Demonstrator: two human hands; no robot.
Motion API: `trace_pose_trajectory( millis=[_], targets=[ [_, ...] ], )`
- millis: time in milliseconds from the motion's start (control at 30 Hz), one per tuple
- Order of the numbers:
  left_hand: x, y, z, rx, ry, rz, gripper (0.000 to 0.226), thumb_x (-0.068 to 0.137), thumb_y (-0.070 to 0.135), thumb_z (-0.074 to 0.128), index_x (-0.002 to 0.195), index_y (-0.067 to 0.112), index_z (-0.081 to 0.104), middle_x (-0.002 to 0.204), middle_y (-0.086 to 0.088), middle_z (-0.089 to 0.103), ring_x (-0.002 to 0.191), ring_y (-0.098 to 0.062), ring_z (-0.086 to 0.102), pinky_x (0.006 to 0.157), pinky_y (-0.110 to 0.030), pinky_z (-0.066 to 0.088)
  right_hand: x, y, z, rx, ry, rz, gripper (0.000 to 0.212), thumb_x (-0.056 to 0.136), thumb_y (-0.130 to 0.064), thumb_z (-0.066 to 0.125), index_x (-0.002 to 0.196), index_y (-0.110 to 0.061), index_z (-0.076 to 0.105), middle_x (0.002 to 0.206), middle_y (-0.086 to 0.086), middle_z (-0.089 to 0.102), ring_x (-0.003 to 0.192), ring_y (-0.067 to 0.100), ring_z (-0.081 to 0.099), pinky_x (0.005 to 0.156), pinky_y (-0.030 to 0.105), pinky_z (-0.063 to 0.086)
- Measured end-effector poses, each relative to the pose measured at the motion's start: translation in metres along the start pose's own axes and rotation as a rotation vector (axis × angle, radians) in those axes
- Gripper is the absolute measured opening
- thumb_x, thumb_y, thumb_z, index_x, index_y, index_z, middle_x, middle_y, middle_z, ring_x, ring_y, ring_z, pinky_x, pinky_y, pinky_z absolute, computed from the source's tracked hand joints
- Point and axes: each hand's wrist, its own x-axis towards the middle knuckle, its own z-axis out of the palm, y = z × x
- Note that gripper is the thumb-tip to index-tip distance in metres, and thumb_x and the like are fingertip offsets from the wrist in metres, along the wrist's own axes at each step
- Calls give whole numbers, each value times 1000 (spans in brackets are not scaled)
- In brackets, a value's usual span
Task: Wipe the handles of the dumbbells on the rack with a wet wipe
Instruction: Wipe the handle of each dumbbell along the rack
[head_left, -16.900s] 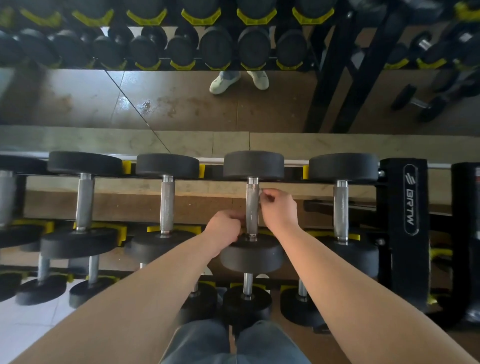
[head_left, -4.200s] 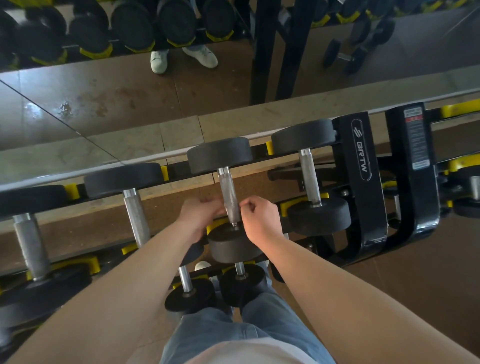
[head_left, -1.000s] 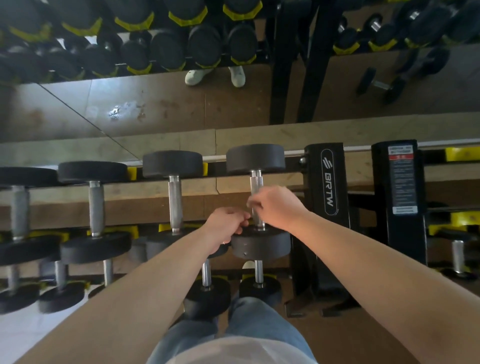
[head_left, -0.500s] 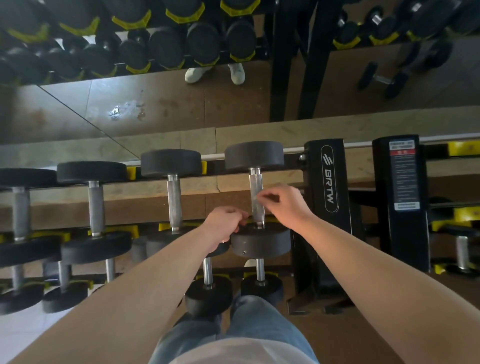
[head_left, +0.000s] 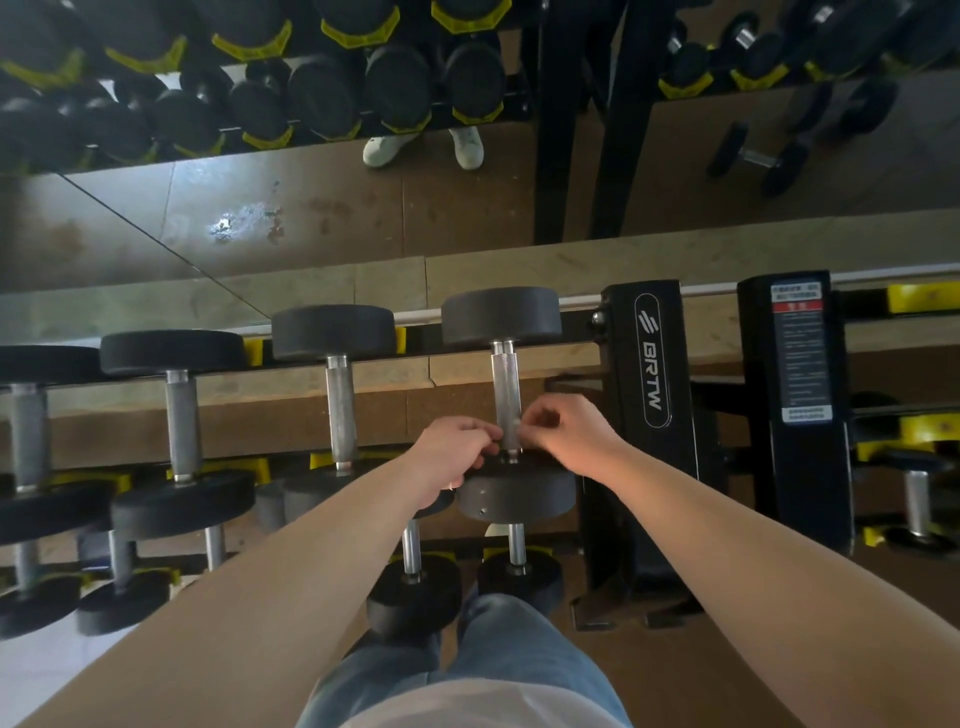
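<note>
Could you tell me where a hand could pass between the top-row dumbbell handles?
Between the second handle and third handle from the left, the gap is open. Around the rightmost handle, the left hand and right hand crowd the lower end; the black upright hems its right.

The rightmost dumbbell (head_left: 501, 318) lies across the black rack (head_left: 652, 358); a pale wet wipe (head_left: 514, 427) wraps the near end of its knurled steel handle (head_left: 506, 387).

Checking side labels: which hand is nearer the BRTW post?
Right. The right hand sits just left of the post, beside the handle; the left hand is farther left, on the handle's other side.
</note>
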Motion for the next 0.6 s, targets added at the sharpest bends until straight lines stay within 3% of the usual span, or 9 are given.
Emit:
trace_pose_trajectory(
  millis=[100,233,333,467,533,600],
  targets=[
    [2,2,0,-6,25,-11,19,102,15,56,106,24,72,108,-4,73,76,-11,56,55,-22,41,19,-16,2,334,223,91,5,97,-21,66,101,-21,69,95,-3,72,84,12,73,78,27,59],
    [5,3,-2,-31,72,0,14,102,17,59,108,22,71,106,-4,73,77,-11,57,56,-22,42,38,-32,1,286,358,64,14,100,-20,62,110,-20,71,98,-5,72,83,10,71,75,26,59],
    [8,2,-3,-19,71,27,24,103,15,56,125,20,65,107,-5,72,79,-14,58,56,-24,41,21,-21,3,165,210,96,17,101,-22,59,105,-21,76,95,-5,73,85,12,69,70,22,54],
    [11,0,0,28,59,1,37,103,14,51,138,24,57,113,-3,68,89,-15,61,59,-24,43,7,-2,6,-89,-124,183,17,99,-19,62,106,-20,77,102,-1,72,95,15,68,85,30,55],
    [12,-1,2,45,36,-9,35,104,14,50,136,22,61,115,-3,69,92,-16,62,61,-24,42,15,-7,3,-7,-92,227,16,95,-10,64,102,-19,75,100,-2,70,95,15,66,87,32,55],
    [11,0,2,23,38,-22,34,105,14,50,135,23,63,114,0,71,90,-13,62,58,-22,41,24,-19,-3,299,12,289,19,93,-2,64,102,-16,73,101,3,71,97,23,70,91,39,59]
  ],
)
